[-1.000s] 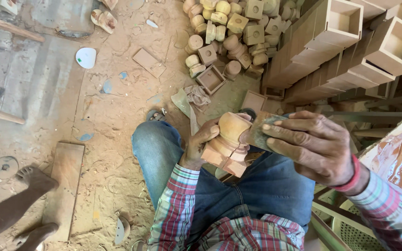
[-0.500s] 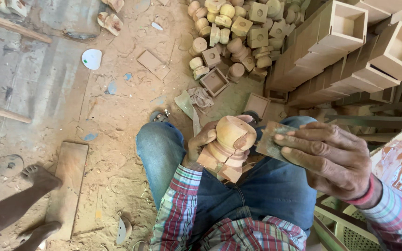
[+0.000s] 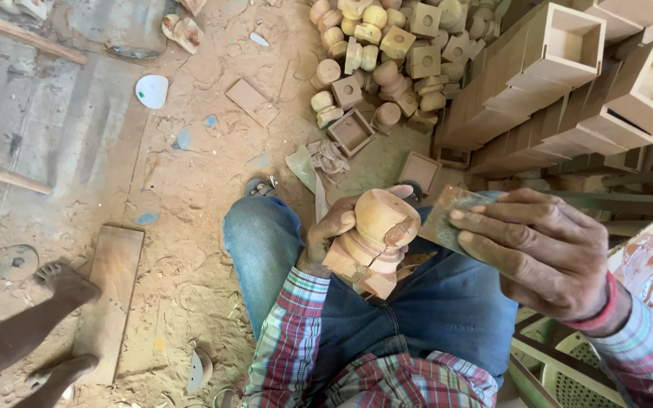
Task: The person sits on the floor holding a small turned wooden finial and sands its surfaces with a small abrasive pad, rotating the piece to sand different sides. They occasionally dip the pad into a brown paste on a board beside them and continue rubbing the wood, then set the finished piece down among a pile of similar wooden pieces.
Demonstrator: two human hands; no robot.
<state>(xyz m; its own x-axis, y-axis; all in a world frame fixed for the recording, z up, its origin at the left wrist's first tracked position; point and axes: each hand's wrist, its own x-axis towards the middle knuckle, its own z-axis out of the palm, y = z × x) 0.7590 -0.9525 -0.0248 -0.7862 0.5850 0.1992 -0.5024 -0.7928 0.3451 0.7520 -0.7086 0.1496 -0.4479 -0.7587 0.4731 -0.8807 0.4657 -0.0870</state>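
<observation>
Left hand is clenched around a pale turned wooden finial with a rounded top and square base, held tilted over the lap. Right hand pinches a worn grey-brown sheet of sandpaper between fingers and thumb, just beside the finial's top; contact cannot be confirmed.

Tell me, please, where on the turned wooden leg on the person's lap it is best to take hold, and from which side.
Probably at the narrow waist of the turned wooden leg, just below its rounded top, coming from the left. The left hand already wraps it there: the groove seats the fingers, the bulge above stops slipping, and the side toward the right hand with its sandpaper piece remains free.
</observation>
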